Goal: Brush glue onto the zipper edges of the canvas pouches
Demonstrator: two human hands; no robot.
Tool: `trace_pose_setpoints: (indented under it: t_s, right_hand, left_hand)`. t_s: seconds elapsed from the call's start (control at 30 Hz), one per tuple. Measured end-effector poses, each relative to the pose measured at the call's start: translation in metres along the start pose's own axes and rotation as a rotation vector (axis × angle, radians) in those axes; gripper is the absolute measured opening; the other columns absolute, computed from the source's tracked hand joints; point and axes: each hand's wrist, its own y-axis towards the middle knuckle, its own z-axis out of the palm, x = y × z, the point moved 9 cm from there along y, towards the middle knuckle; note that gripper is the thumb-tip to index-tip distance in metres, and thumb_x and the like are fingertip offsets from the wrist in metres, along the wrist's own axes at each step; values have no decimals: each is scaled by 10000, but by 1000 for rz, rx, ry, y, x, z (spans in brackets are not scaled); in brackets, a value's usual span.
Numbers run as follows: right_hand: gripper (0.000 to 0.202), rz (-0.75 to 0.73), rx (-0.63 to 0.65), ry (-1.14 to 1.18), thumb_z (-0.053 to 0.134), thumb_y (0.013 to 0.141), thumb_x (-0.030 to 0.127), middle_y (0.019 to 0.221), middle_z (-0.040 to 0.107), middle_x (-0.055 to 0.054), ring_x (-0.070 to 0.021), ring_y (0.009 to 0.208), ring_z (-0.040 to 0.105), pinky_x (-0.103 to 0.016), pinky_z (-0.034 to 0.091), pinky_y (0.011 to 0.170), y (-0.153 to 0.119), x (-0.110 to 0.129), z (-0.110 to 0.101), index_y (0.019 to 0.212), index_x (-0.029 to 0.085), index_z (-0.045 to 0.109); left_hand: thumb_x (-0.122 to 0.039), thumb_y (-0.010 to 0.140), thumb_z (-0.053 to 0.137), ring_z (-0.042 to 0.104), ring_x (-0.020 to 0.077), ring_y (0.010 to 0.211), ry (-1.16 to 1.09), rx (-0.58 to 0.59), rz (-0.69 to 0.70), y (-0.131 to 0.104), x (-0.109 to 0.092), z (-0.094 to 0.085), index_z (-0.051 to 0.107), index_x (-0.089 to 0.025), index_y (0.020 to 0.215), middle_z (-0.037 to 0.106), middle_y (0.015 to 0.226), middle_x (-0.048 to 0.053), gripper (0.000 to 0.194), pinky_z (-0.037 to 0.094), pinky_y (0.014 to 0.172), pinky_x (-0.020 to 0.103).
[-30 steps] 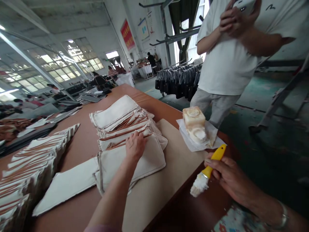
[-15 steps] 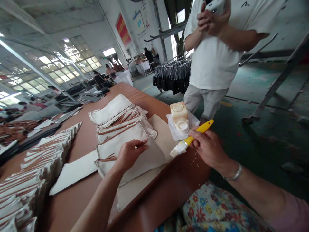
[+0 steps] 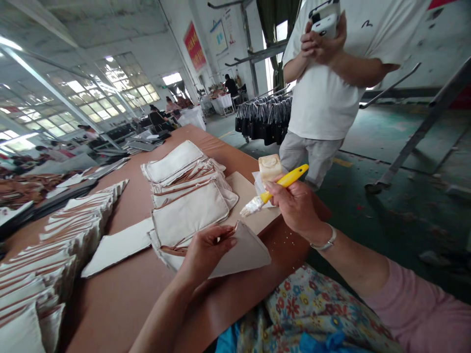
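My left hand [image 3: 211, 250] pinches the corner of a pale fabric piece [image 3: 245, 250], which is lifted off the pile at the table's near edge. My right hand [image 3: 296, 203] holds a yellow-handled brush [image 3: 285, 181]; its bristles are coated in white and hang above a beige board [image 3: 257, 215]. Behind that hand a stained cream container [image 3: 270, 166] stands on white paper, partly hidden by the fingers. A pile of cream pieces with brown edges [image 3: 189, 208] lies just beyond my left hand.
Long overlapping rows of cream pieces [image 3: 77, 230] cover the left of the brown table [image 3: 128, 289]. One flat piece [image 3: 117, 245] lies between rows and pile. A person in a white shirt [image 3: 324, 98] stands across the table holding a device, near a rack of dark items [image 3: 263, 120].
My left hand has raised the fabric corner from the pile and moved it nearer to me. My right hand and the brush have moved left, now partly in front of the container.
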Motion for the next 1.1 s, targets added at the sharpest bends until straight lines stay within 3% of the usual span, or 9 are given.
trace_pose_setpoints:
  t_s: [0.13, 0.33, 0.4, 0.53, 0.6, 0.77, 0.93, 1.0, 1.1]
  right_hand:
    - [255, -9, 138, -67, 614, 938, 414, 635, 580, 13, -156, 597, 548, -280, 451, 605, -8, 9, 7, 810, 196, 644]
    - [272, 43, -16, 30, 628, 940, 421, 582, 505, 38, -136, 544, 484, -269, 405, 547, 1, 6, -17, 773, 207, 612]
    - [284, 86, 65, 84, 637, 934, 427, 587, 518, 36, -131, 551, 492, -264, 402, 546, -1, 3, -8, 761, 203, 609]
    - [282, 212, 374, 152, 637, 923, 430, 554, 500, 46, -119, 510, 456, -251, 371, 501, -19, 2, 20, 763, 198, 616]
    - [279, 233, 435, 144, 664, 895, 424, 551, 492, 48, -113, 495, 437, -247, 355, 481, -23, 9, 19, 745, 194, 614]
    - [261, 162, 190, 87, 660, 889, 387, 556, 501, 45, -112, 514, 450, -248, 371, 509, -12, 20, -10, 721, 193, 612]
    - [257, 297, 385, 234, 710, 833, 415, 609, 540, 29, -111, 527, 452, -246, 360, 491, -32, 15, 13, 740, 190, 631]
    - [223, 323, 272, 276, 723, 803, 379, 597, 535, 32, -100, 497, 425, -243, 332, 465, -28, 23, -3, 715, 194, 634]
    - [182, 275, -19, 389, 712, 769, 300, 522, 448, 51, -83, 450, 359, -244, 291, 453, -10, 51, -46, 646, 209, 615]
  left_hand:
    - [-364, 817, 738, 632, 146, 737, 78, -22, 73, -9, -7, 3, 784, -186, 963, 719, 813, 25, 235, 480, 632, 217]
    - [-332, 928, 636, 654, 128, 744, 383, -108, 326, -40, -35, 13, 738, -225, 953, 710, 855, 29, 150, 484, 654, 217]
    - [-329, 945, 612, 655, 122, 719, 531, -146, 434, -52, -46, 19, 722, -223, 938, 705, 829, 28, 153, 478, 643, 215]
    - [-342, 964, 584, 644, 116, 656, 732, -219, 532, -64, -53, 24, 696, -208, 897, 682, 755, 20, 188, 454, 584, 209]
    - [-341, 975, 566, 640, 115, 646, 778, -230, 553, -66, -53, 26, 691, -207, 896, 678, 745, 20, 199, 450, 578, 208]
    - [-334, 965, 590, 620, 110, 621, 859, -229, 586, -71, -51, 30, 675, -197, 853, 657, 713, 16, 197, 429, 572, 211]
    - [-340, 973, 576, 589, 111, 609, 998, -207, 660, -64, -59, 25, 674, -207, 835, 631, 697, 8, 215, 394, 551, 231]
    - [-362, 958, 599, 577, 114, 605, 1040, -237, 708, -55, -75, 14, 675, -207, 820, 622, 695, 7, 222, 384, 546, 239]
    - [-457, 924, 634, 574, 120, 603, 1069, -265, 818, -45, -115, -5, 676, -218, 802, 619, 696, 4, 272, 393, 562, 247]
